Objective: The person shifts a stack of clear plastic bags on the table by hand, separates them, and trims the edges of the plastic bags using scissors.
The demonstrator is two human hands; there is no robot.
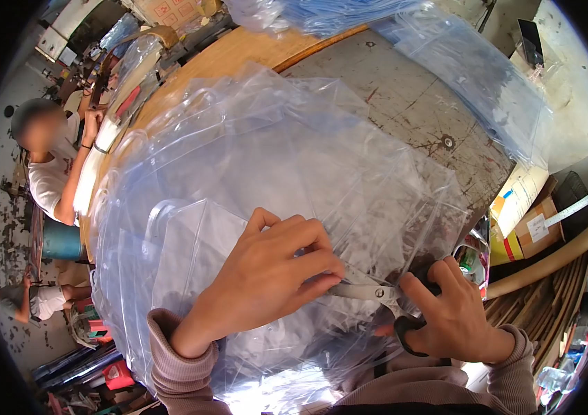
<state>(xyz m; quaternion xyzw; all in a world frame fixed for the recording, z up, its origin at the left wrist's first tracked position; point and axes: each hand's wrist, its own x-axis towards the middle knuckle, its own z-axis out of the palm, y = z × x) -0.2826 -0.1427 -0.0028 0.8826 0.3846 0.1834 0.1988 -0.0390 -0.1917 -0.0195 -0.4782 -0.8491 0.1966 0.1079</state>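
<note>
Scissors with black handles (379,292) are in my right hand (454,311), its fingers through and around the handles, the blades pointing left. My left hand (276,270) is closed, thumb and fingertips pinched together beside the blade tips. What it pinches is too small to make out, though clear plastic lies right below. A wide pile of clear plastic bags (259,159) spreads under both hands, with loop-like handles along its left edge.
More clear plastic sheets (467,76) lie at the upper right of the worn table (411,97). A cardboard box (539,225) stands at the right, near a curved tube (549,266). One person (48,155) sits at the left; another (24,301) is lower left.
</note>
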